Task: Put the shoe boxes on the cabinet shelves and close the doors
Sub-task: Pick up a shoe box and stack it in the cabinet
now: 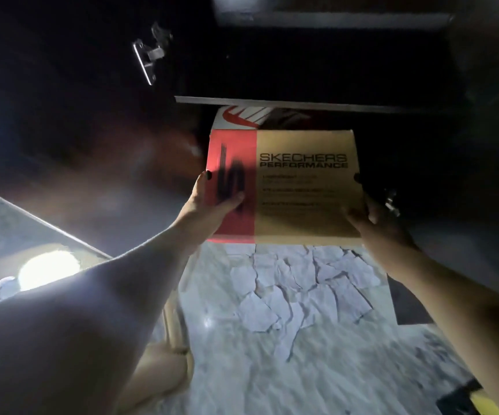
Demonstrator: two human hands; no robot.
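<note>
Skechers shoe box (302,187) sits in the middle of the frame, held up by both hands at the mouth of a dark cabinet. The left hand (212,202) grips the red end, with its thumb lying flat on the lid and its fingers curled round the edge. The right hand (371,217) holds the tan end the same way, fingers closed on the box. Behind the box, lower in the cabinet, is another shoe box (242,116), white with a red mark, partly hidden. A thin shelf edge (302,103) runs across just above it. The gap under that shelf looks tight, so the held box could bump the shelf edge or knock the white box and get stuck. It is very dark inside, so it is hard to see where the box will land. Silver hinges (149,55) shine at the upper left, and the open doors could get in the way. Below is a pale marble floor (332,369) with crumpled white paper (296,289) lying on it. A bright light (47,271) glows at the lower left.
</note>
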